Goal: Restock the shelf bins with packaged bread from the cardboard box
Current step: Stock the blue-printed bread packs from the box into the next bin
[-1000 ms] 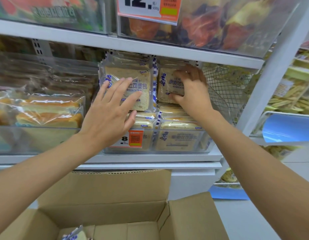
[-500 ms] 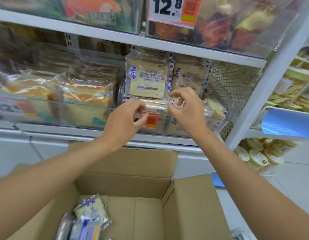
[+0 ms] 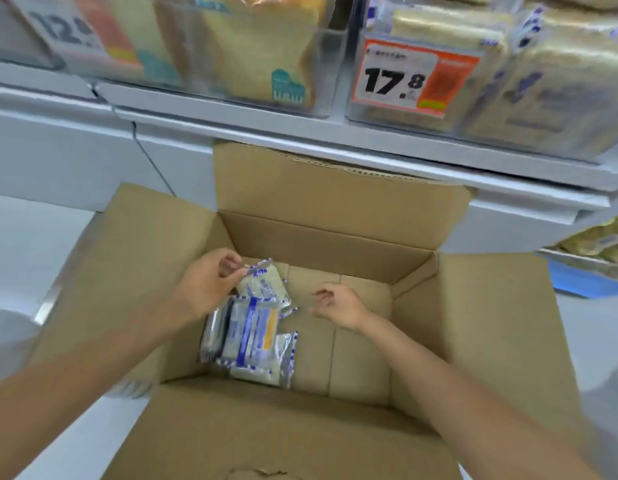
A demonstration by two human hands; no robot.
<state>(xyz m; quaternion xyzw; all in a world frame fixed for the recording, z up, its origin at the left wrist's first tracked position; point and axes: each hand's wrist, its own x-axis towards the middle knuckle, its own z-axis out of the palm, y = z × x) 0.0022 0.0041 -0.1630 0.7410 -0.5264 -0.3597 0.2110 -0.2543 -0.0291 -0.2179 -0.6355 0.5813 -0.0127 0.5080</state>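
An open cardboard box [image 3: 480, 327] fills the lower view. Several blue-and-white bread packs [image 3: 252, 337] lie in its left half. My left hand [image 3: 207, 289] is inside the box, its fingers pinching the top edge of the uppermost bread pack [image 3: 262, 287]. My right hand [image 3: 338, 304] hovers over the bare box floor to the right of the packs, fingers loosely curled and apart, holding nothing. Above, the clear shelf bin [image 3: 501, 74] with the 17.8 price tag [image 3: 411, 77] holds the same kind of bread.
A second clear bin [image 3: 252, 53] of sliced loaf stands to the left on the white shelf [image 3: 300, 129]. The box's rear flap [image 3: 335, 188] stands up against the shelf front. A blue tray [image 3: 584, 282] sits at the right.
Both hands left the shelf bin and dropped into the box. My view tilted down. My left hand has taken hold of a bread pack's edge.
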